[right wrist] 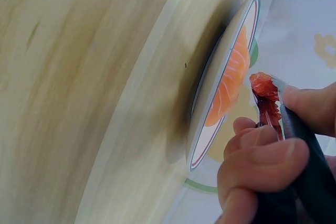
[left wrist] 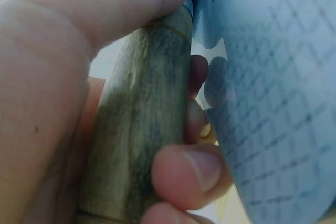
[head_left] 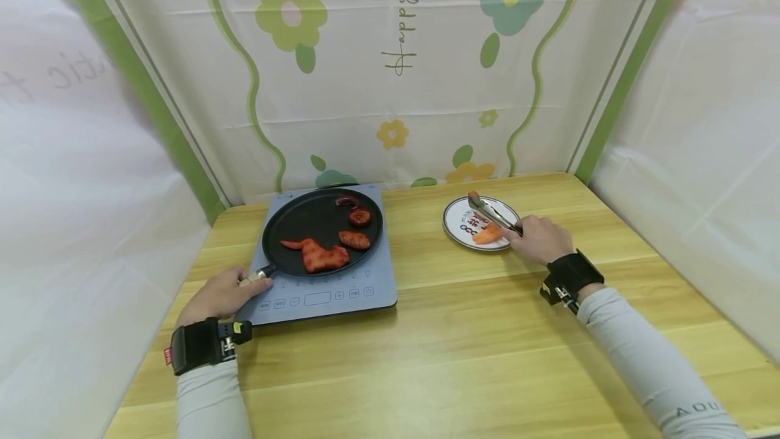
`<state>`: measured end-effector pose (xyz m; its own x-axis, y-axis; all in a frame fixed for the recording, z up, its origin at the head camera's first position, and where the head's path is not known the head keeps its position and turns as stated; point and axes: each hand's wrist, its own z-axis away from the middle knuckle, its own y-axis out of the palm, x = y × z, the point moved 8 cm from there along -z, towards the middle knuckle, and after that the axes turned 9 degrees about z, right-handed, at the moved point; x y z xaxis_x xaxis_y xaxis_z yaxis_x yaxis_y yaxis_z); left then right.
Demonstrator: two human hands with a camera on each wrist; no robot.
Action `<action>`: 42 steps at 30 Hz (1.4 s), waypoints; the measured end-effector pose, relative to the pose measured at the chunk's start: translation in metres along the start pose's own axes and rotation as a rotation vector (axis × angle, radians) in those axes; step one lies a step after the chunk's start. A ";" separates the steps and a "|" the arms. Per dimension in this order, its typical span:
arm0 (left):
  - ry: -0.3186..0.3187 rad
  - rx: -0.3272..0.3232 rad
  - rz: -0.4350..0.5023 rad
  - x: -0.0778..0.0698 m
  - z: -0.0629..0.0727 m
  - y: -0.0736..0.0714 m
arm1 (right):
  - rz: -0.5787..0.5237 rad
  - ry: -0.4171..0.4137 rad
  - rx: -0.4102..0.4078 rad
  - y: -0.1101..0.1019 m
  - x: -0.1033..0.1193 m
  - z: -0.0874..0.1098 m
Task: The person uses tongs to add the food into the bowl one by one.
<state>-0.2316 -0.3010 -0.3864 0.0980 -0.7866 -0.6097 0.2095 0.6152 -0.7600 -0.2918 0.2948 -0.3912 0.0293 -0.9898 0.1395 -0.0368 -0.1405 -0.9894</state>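
The wooden handle (left wrist: 142, 114) of a black frying pan (head_left: 298, 222) is gripped by my left hand (head_left: 222, 293). In the pan lie a red chicken wing (head_left: 323, 257), a scored brown-red piece (head_left: 355, 240), a round piece (head_left: 359, 217) and a dark curled piece (head_left: 347, 201). My right hand (head_left: 542, 239) holds metal tongs (head_left: 492, 214) with dark grips over a white plate (head_left: 449, 225). A small red food piece (right wrist: 264, 85) is between the tong tips. On the plate rests an orange salmon slice (head_left: 487, 234).
Beneath the pan is a grey-blue induction cooktop (head_left: 329, 307) with its control panel toward me. Both stand on a wooden table (head_left: 426, 358). Behind it hangs a white flowered curtain (head_left: 365, 87), with white sheets at both sides.
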 end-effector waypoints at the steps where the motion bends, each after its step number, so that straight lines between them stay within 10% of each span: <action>1: 0.001 0.000 -0.001 0.000 0.000 0.000 | 0.000 -0.002 0.002 0.000 0.001 0.000; 42: -0.030 0.014 -0.014 -0.001 0.001 0.000 | -0.041 -0.038 -0.030 -0.009 0.034 0.002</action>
<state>-0.2309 -0.3002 -0.3858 0.1243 -0.7965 -0.5917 0.2249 0.6034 -0.7651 -0.2884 0.2620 -0.3775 0.0690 -0.9816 0.1781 -0.0643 -0.1826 -0.9811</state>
